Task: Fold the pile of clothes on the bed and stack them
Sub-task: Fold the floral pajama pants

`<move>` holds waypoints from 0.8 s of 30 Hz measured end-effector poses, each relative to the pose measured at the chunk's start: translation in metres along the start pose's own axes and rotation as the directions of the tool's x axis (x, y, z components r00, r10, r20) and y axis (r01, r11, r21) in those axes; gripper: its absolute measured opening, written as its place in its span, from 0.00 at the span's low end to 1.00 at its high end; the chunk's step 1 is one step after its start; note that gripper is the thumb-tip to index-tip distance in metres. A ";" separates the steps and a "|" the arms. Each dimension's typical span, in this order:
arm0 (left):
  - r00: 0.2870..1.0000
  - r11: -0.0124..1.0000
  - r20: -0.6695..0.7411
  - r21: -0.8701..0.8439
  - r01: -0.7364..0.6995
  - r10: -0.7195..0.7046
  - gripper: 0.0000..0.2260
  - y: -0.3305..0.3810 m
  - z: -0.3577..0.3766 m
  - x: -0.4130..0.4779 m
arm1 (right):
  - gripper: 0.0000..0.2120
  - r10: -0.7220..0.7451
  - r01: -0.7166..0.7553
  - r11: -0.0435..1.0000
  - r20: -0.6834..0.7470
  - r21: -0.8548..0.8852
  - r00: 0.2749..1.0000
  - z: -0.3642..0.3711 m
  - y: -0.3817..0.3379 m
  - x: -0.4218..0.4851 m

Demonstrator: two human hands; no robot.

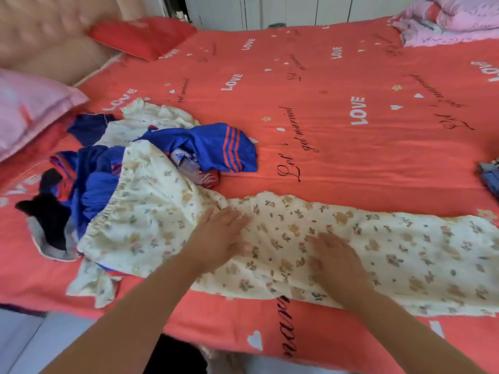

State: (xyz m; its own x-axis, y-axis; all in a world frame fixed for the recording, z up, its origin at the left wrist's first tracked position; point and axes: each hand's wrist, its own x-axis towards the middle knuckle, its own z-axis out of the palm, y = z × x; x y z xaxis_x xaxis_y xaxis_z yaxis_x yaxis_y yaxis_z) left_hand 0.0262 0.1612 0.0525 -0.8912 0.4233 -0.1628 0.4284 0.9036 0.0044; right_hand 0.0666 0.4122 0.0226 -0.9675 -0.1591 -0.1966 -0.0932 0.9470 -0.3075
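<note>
A pair of cream floral trousers (391, 244) is lying stretched along the near edge of the bed (324, 76). It is running from its elastic waistband at about 8 o'clock out towards 4 o'clock. Both hands are lying flat on the cloth with fingers straight, gripping nothing. The left hand (218, 233) is pressing near the seat at about 6 o'clock. The right hand (334, 257) is pressing on the leg just beside it, towards 5 o'clock.

The waistband end is resting on the unfolded pile of clothes (108, 171) at 9 o'clock. There a blue jersey (216, 147) with orange stripes is lying crumpled. A black garment (51, 211) is sticking out at the far left, and another cream floral piece (151, 114) is showing behind.

A pink pillow (32, 109) is sitting at 10 o'clock and a red pillow (143, 33) at 11 o'clock. A pink quilt (445, 20) is bunched at 2 o'clock. At 3 o'clock a blue-grey bundle (490, 176) is being cut off by the frame edge; it is possibly folded clothing.
</note>
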 end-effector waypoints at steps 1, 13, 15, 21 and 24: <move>0.999 0.999 -0.004 -0.004 -0.038 0.038 0.38 -0.014 -0.003 -0.007 | 0.23 -0.065 0.065 0.997 -0.006 0.027 0.998 -0.001 -0.015 0.000; 0.872 0.982 -0.470 0.179 -0.057 0.136 0.11 -0.071 -0.008 -0.061 | 0.21 -0.290 0.298 0.954 -0.139 0.043 0.947 0.010 -0.115 0.001; 0.937 0.974 -0.297 0.185 -0.129 0.181 0.05 -0.066 -0.001 -0.081 | 0.19 -0.323 0.322 0.946 0.023 0.050 0.946 0.016 -0.112 -0.006; 0.946 0.969 -0.249 -0.187 0.164 -0.208 0.19 -0.083 -0.009 -0.090 | 0.20 -0.338 0.334 0.939 0.055 0.077 0.939 0.023 -0.136 0.004; 0.772 0.948 -0.553 -0.231 0.220 -0.314 0.25 -0.100 -0.015 -0.071 | 0.23 -0.380 0.375 0.922 0.033 0.095 0.925 0.025 -0.166 0.015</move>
State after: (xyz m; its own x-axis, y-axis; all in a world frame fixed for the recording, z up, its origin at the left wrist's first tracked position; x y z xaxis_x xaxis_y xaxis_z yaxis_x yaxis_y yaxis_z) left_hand 0.0443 0.0414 0.0783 -0.9049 0.0797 0.4181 0.1756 0.9647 0.1961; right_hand 0.0734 0.2454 0.0478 -0.8514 -0.5157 -0.0957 -0.4265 0.7869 -0.4459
